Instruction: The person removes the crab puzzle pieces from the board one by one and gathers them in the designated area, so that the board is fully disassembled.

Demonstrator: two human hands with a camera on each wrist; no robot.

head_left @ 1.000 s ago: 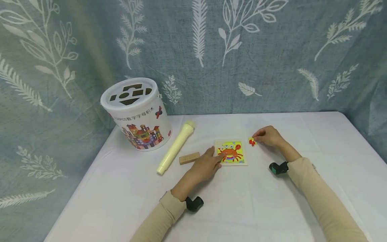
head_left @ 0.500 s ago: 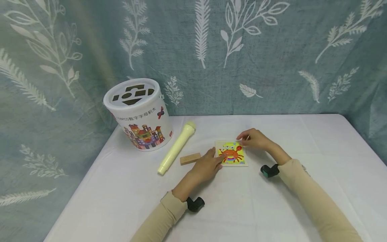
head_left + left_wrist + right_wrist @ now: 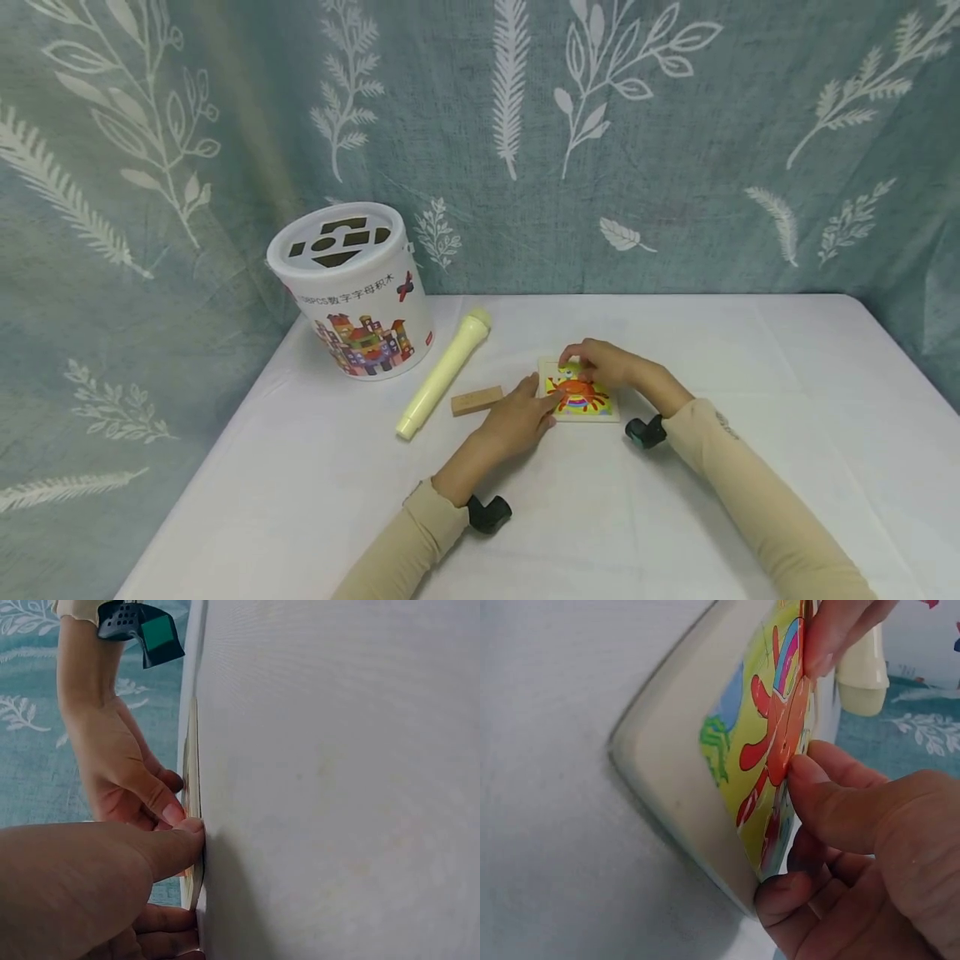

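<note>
A square crab puzzle (image 3: 592, 419) in a pale wooden frame lies flat on the white table. My left hand (image 3: 516, 422) rests at its left side, one finger reaching onto the picture. In the left wrist view, my left thumb (image 3: 176, 847) touches the frame's edge. My right hand (image 3: 611, 365) is over the upper part of the puzzle, thumb and index finger curled onto the picture around a small puzzle piece that the fingers mostly hide. The right wrist view shows the right thumb (image 3: 829, 802) touching the crab picture, with another finger at the frame's edge.
A small wooden block (image 3: 476, 401) lies just left of my left hand. Beyond it is a pale yellow microphone-shaped stick (image 3: 442, 375). A white block bucket (image 3: 360, 300) with a shape-cut lid stands at the back left. A leaf-patterned curtain (image 3: 465, 125) hangs behind the table.
My right hand has moved left, from the right of the frame, where it pinched a red and yellow puzzle piece, to over the picture. The left hand stays in place; the view shifts slightly.
</note>
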